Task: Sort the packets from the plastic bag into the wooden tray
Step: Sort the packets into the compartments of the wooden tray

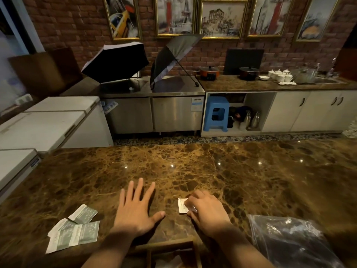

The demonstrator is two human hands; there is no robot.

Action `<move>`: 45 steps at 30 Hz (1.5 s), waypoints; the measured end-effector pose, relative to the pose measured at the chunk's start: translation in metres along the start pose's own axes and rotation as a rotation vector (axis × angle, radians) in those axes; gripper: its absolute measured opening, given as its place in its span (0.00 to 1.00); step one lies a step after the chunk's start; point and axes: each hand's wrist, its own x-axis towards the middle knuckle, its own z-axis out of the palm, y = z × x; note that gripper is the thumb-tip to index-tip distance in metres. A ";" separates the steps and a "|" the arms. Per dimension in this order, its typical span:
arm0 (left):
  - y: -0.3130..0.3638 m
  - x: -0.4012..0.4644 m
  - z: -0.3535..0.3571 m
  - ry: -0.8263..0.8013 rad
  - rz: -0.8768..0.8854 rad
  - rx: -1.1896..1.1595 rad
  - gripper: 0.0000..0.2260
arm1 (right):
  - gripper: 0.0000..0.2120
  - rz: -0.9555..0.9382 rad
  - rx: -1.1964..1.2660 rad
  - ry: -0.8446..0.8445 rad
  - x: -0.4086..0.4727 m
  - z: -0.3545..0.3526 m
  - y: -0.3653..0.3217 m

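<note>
at twelve o'clock the framed eiffel tower picture (174, 15) reads "paris" along its top; packet print is illegible.

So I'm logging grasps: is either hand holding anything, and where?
The right hand pinches a small white packet at its right end, against the counter. The left hand holds nothing, spread flat.

1. The left hand (135, 211) lies flat with fingers spread on the brown marbled desk (212, 167).
2. Just right of it, the right hand (207, 208) pinches a small white packet (182, 205) on the desk.
3. Left of the left hand lie green-and-white packets (74, 230), overlapping.
4. A clear plastic bag (289, 240) lies right of the right hand.
5. The wooden tray (170, 246) sits between the forearms, partly seen.
</note>
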 end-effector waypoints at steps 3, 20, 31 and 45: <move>-0.011 0.001 0.012 -0.080 -0.054 -0.048 0.52 | 0.13 0.017 0.039 0.058 0.000 0.004 0.002; -0.029 -0.007 0.016 -0.108 0.016 -0.051 0.52 | 0.24 0.479 0.415 0.098 0.001 0.002 -0.011; -0.040 -0.017 0.012 -0.115 0.040 -0.059 0.39 | 0.12 0.207 0.319 0.293 -0.042 -0.034 -0.066; -0.037 -0.034 -0.008 -0.195 0.003 -0.143 0.34 | 0.11 0.020 0.181 -0.003 -0.124 -0.032 -0.102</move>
